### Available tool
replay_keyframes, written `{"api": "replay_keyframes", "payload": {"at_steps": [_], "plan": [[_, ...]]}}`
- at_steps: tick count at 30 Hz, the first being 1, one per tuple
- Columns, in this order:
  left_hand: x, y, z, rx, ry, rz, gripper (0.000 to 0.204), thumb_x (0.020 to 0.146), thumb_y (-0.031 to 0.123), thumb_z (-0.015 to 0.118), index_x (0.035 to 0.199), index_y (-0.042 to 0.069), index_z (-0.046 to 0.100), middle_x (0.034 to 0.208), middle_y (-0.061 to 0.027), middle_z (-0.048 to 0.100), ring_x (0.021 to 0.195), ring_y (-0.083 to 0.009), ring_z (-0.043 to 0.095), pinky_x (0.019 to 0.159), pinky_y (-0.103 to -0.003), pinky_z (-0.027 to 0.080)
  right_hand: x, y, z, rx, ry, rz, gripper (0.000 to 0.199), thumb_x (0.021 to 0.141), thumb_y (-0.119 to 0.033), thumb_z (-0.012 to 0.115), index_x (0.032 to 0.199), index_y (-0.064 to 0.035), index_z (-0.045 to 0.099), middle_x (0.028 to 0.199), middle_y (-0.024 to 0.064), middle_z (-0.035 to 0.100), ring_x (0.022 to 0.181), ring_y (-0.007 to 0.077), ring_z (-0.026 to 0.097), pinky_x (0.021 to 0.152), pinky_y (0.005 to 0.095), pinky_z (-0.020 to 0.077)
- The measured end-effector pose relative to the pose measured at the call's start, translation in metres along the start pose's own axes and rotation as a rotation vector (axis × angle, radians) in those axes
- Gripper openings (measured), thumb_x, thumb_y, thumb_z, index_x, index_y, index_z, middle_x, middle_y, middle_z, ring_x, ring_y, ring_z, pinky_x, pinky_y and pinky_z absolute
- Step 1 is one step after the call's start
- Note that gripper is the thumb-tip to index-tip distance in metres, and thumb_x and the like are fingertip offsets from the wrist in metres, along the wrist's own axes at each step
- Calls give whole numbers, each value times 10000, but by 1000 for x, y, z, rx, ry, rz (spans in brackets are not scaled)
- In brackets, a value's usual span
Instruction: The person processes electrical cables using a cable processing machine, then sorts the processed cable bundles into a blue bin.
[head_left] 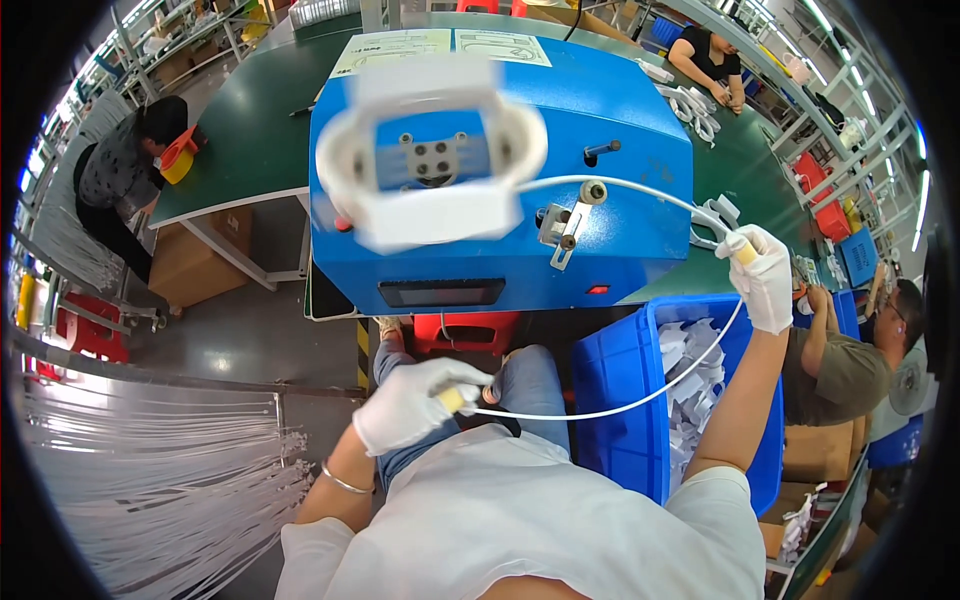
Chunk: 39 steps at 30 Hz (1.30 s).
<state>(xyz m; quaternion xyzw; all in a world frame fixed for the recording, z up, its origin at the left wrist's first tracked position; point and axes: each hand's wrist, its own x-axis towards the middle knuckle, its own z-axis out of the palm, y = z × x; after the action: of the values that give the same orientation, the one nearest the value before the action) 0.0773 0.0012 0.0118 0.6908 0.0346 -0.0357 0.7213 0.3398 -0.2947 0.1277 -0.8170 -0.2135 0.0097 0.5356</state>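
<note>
A thin white cable [610,412] runs in a slack curve between my two hands. My left hand [410,402], in a white glove with a yellow fingertip, is closed on its lower end in front of my lap. Raised at the right, my gloved right hand [765,285] pinches the cable higher up. From there the cable arches left to the white winding frame [435,218] on the front of a blue machine [620,230]. The frame is blurred. Below it, the machine carries a small dark display [442,292].
Beside my right leg stands a blue bin [620,370] with white pieces inside. Many white cables hang on a rack [160,480] at lower left. Green tables [250,130] flank the machine; a cardboard box [200,258] sits underneath. Other people work at left and right.
</note>
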Motion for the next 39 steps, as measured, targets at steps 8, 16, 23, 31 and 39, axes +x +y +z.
{"api": "replay_keyframes", "payload": {"at_steps": [8,16,23,31,39], "plan": [[23,-61,28,-8,-156,-162,309,885,52,585,1182,-22,551,1114,-124,634,1048,-184,605,930,-306,461,-4,-43,49,124,-283,69,185,849,-162,619,762,-4,583,680,60,607,375,65,455,349,193,297],[15,-92,17,136,-87,-219,296,859,33,590,1152,-4,585,1056,-109,648,979,-172,625,886,-290,476,0,-43,53,197,-324,52,189,835,-172,634,774,-1,581,688,63,607,378,88,493,346,204,341],[32,-85,19,112,-160,-199,257,849,75,602,1100,35,639,997,-83,660,904,-139,622,835,-266,476,1,-50,62,202,-275,37,73,801,-83,608,806,-17,578,747,67,616,404,80,508,376,180,341],[58,-16,30,188,-292,-86,345,852,107,618,1191,48,592,965,-40,666,900,-93,598,820,-248,472,-2,-60,80,229,-268,9,132,843,-134,629,810,-9,600,714,57,613,398,77,505,382,180,368],[34,103,-20,862,-463,169,438,800,214,680,1207,78,589,1067,-114,650,908,-233,644,804,-319,505,7,-66,97,-80,-203,-501,75,845,-71,628,827,1,624,750,46,619,605,80,542,551,197,427]]}}
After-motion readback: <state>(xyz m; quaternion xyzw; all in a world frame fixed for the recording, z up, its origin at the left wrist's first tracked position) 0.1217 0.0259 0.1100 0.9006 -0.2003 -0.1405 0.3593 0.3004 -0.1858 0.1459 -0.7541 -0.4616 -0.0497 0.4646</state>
